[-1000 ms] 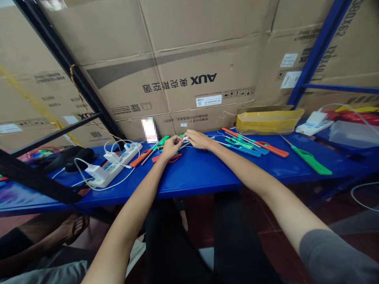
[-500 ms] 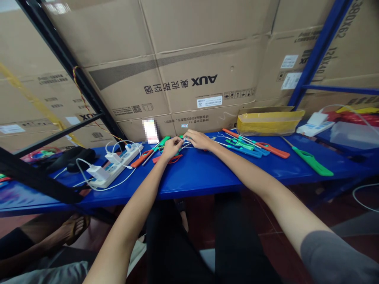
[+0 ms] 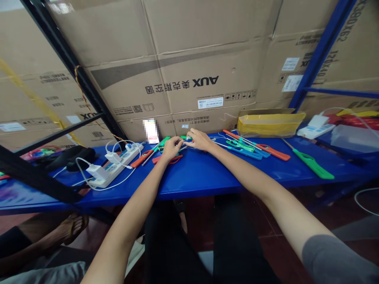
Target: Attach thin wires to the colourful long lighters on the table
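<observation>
My left hand (image 3: 171, 147) and my right hand (image 3: 197, 140) meet at the back of the blue shelf (image 3: 201, 175). Between their fingertips they pinch a small part with thin wires (image 3: 184, 142); it is too small to make out. Under my left hand lie an orange lighter-like tool (image 3: 142, 157), a red one (image 3: 174, 159) and a green one (image 3: 162, 141). Just right of my right hand lies a cluster of green, blue and orange long-nosed lighters (image 3: 251, 146).
A white power strip (image 3: 114, 165) with plugged chargers and cables sits at the left. A yellow-lined cardboard tray (image 3: 269, 122) stands at the back right, a single green lighter (image 3: 313, 164) near it. Cardboard boxes (image 3: 183, 71) wall the back. Another person's foot (image 3: 69, 225) shows at lower left.
My hands have stayed together at the same spot; the fingers shifted slightly on the small wired part. The view has drifted a little.
</observation>
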### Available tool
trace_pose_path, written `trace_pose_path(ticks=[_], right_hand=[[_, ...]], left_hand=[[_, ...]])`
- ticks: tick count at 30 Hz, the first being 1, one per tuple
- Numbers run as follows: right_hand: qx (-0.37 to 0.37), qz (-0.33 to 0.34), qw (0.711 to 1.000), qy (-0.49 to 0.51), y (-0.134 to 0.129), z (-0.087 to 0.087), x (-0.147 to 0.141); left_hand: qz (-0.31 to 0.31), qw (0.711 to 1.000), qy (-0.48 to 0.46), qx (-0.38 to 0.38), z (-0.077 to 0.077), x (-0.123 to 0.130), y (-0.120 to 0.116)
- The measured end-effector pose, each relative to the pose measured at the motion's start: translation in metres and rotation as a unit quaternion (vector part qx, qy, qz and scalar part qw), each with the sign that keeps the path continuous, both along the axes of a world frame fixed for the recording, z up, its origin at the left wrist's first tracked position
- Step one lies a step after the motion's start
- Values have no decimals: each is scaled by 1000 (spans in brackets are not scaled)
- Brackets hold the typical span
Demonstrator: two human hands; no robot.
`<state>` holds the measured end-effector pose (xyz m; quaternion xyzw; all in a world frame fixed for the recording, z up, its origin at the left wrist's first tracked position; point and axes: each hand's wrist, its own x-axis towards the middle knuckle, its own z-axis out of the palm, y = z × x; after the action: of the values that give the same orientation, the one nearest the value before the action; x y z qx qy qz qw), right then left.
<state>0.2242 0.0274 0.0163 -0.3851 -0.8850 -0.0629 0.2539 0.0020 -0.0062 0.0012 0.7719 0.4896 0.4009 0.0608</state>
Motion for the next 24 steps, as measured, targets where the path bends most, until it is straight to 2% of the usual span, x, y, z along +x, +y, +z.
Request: trace_pose_path(ticks=[7, 15, 24], right_hand=[[-8, -36, 999, -37, -10, 7, -2], [-18, -62, 996, -59, -16, 12, -3], [-4, -78, 995, -63, -16, 10, -4]], left_hand=[[18, 1000, -1, 1, -1, 1, 4], [7, 1000, 6, 2, -2, 1, 4], [0, 1000, 8, 13, -2, 2, 4]])
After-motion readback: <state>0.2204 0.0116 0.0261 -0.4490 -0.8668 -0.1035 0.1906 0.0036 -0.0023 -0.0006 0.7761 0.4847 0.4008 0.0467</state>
